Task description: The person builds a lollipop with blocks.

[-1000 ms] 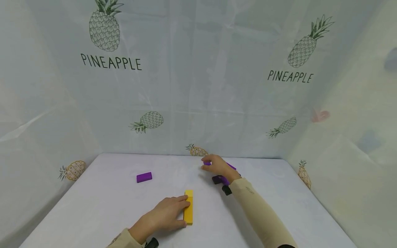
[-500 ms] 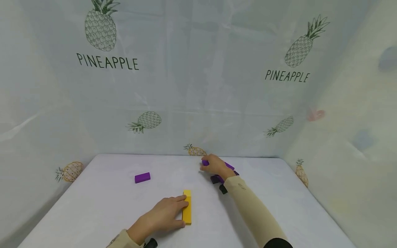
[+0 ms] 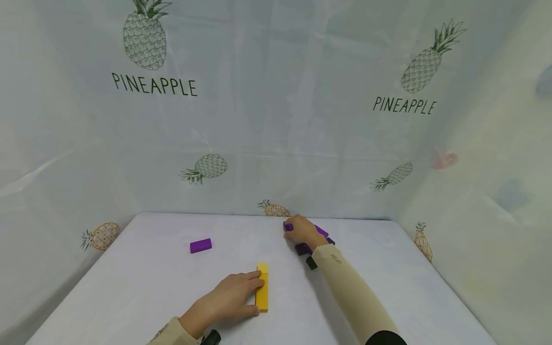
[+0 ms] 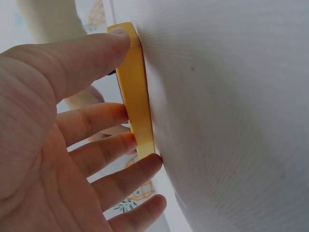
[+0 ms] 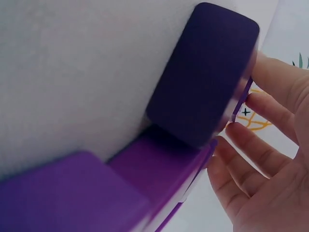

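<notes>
Several yellow blocks (image 3: 261, 294) lie in a line on the white tabletop. My left hand (image 3: 230, 297) rests against their left side, its fingers fairly straight; in the left wrist view the thumb (image 4: 96, 58) presses on the near end. At the table's back, my right hand (image 3: 303, 230) pinches a purple block (image 3: 288, 226) with thumb and fingers. That block looks dark in the right wrist view (image 5: 205, 72), with more purple blocks (image 5: 67, 193) close below it. Under the right wrist, other purple and dark blocks (image 3: 303, 249) are partly hidden.
A single purple block (image 3: 201, 246) lies at the back left of the table. One dark piece (image 3: 311, 262) sits beside the right sleeve. Behind the table hangs a pineapple-print curtain (image 3: 276, 120), which also runs along both sides.
My right thumb and fingers have drawn together on the purple block, which shows more between the fingertips. The left hand and the yellow blocks have stayed in place.
</notes>
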`<state>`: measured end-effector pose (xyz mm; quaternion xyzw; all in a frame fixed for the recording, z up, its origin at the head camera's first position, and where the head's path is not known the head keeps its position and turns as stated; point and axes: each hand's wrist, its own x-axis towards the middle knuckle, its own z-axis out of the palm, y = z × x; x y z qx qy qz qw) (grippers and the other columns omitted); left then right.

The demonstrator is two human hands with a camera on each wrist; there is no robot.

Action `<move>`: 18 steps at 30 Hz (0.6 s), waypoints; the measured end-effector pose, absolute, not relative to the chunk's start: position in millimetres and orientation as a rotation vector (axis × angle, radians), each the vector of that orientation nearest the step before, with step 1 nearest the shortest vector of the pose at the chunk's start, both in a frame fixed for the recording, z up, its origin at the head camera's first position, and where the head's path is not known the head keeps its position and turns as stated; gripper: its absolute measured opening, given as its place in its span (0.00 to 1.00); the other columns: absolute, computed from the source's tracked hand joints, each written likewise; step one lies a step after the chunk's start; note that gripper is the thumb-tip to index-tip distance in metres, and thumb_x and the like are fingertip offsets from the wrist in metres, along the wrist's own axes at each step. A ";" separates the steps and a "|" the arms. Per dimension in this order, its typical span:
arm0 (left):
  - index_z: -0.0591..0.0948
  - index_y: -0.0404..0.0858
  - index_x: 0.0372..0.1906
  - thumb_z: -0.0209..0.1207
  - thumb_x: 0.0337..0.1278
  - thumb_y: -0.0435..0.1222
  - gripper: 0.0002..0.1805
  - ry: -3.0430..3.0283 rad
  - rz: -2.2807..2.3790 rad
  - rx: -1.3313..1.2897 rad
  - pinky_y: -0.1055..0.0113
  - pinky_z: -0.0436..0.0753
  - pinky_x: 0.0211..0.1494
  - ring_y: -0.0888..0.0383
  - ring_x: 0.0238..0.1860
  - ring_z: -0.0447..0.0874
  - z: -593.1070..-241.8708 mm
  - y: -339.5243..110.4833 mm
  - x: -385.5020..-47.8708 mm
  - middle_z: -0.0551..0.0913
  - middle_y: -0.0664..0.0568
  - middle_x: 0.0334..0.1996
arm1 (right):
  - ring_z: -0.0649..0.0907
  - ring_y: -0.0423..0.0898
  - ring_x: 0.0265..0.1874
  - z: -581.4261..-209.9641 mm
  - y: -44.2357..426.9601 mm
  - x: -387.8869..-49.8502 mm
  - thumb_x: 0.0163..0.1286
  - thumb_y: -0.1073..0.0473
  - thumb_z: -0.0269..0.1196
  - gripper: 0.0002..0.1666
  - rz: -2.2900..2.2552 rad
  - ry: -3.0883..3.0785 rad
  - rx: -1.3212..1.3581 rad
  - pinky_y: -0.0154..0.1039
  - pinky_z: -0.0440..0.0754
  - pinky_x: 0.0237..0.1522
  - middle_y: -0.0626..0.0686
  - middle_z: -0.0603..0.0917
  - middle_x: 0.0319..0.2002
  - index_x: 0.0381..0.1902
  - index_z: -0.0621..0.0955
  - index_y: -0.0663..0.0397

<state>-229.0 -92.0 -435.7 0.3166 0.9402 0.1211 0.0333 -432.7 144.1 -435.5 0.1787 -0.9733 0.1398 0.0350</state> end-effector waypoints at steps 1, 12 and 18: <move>0.76 0.46 0.62 0.65 0.49 0.55 0.34 2.892 0.372 0.975 0.49 0.72 0.62 0.49 0.62 0.72 -435.7 -91.8 -229.0 0.70 0.50 0.66 | 0.78 0.54 0.52 -435.7 144.3 -432.9 0.57 0.50 0.71 0.28 0.422 -2.995 0.542 0.51 0.76 0.56 0.57 0.79 0.51 0.55 0.81 0.52; 0.75 0.46 0.62 0.65 0.49 0.55 0.34 2.891 0.373 0.973 0.49 0.72 0.62 0.49 0.62 0.71 -434.6 -91.5 -228.3 0.69 0.50 0.66 | 0.76 0.54 0.56 -431.1 145.1 -428.4 0.59 0.51 0.70 0.28 0.432 -3.042 0.528 0.51 0.74 0.58 0.57 0.79 0.54 0.57 0.80 0.49; 0.76 0.46 0.62 0.66 0.49 0.55 0.34 2.893 0.364 0.972 0.50 0.72 0.62 0.49 0.62 0.72 -435.0 -91.2 -228.6 0.69 0.49 0.66 | 0.75 0.54 0.58 -430.5 145.2 -424.4 0.60 0.51 0.69 0.27 0.523 -3.068 0.546 0.51 0.71 0.61 0.56 0.78 0.55 0.57 0.80 0.48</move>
